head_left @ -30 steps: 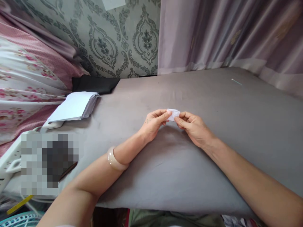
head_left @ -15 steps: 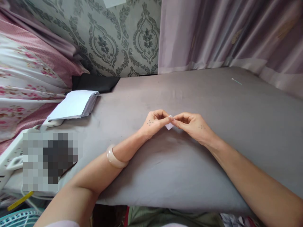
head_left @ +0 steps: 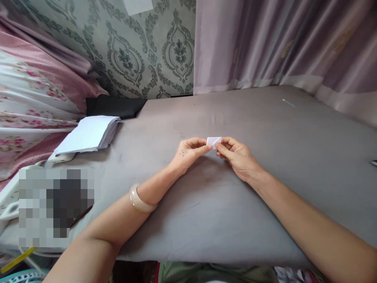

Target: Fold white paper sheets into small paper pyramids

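A small piece of folded white paper (head_left: 214, 140) is held up between my two hands, above the grey-covered table (head_left: 182, 220). A diagonal crease or edge runs across its face. My left hand (head_left: 193, 151) pinches its left side with thumb and fingers. On the right side, my right hand (head_left: 234, 153) grips it the same way, thumb in front. The fingertips behind the paper are hidden. A pale bangle (head_left: 140, 200) sits on my left forearm.
At the left lies a stack of white paper (head_left: 88, 133), with a black folder-like item (head_left: 118, 107) behind it. A thin stick like a cotton swab (head_left: 288, 102) lies at the far right. Curtains (head_left: 235, 43) hang behind the table. A blurred-out patch covers something at the lower left.
The paper has turned from a diamond-like position to a flat rectangle facing me, and more of it shows. My hands have moved slightly apart. The view has shifted a little.
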Tool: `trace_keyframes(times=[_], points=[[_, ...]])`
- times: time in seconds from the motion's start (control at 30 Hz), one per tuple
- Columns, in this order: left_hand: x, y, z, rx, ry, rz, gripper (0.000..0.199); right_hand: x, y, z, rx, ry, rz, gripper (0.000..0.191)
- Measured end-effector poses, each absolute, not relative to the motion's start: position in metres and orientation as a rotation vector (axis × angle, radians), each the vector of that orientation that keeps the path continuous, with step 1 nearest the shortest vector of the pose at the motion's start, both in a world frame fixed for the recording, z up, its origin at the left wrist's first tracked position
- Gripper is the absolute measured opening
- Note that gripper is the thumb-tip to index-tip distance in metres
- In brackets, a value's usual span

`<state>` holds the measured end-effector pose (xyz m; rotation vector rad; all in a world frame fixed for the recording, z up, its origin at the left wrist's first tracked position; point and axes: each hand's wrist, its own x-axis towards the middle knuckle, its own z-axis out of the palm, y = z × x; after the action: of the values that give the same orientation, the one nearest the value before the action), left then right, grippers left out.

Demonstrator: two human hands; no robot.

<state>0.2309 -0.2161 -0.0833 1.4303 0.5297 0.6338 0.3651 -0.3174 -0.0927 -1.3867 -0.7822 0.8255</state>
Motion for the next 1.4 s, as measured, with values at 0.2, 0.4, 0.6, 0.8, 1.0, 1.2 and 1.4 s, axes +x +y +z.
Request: trace_keyframes(times=[0.2,0.4,0.6,0.8,1.0,1.2,1.4], points=[[0.230,-0.204,-0.091,2.031,0.470,0.836,0.017,0.372,-0.318,-0.093,-1.622,-1.151,0.426,0.023],[0.225,-0.190,-0.096,2.694,0.143,0.894,0.027,0.373,-0.321,-0.092,-1.744,-1.759,-0.270,0.020],[0.227,-0.190,-0.098,2.988,0.124,0.782,0.037,0.374,-0.318,-0.085,-1.876,-2.040,-0.523,0.033],[0.228,-0.193,-0.104,2.972,0.132,0.633,0.036,0.377,-0.316,-0.097,-1.905,-2.042,-0.312,0.031],[0.224,-0.190,-0.110,2.648,0.324,0.634,0.022,0.378,-0.320,-0.099,-1.942,-1.851,0.136,0.022],[0.225,-0.192,-0.101,2.291,0.535,0.511,0.016,0.381,-0.317,-0.094,-1.940,-1.778,0.270,0.025],[0.225,-0.195,-0.090,2.165,0.651,0.450,0.020,0.391,-0.307,-0.089,-1.976,-1.650,0.437,0.026]])
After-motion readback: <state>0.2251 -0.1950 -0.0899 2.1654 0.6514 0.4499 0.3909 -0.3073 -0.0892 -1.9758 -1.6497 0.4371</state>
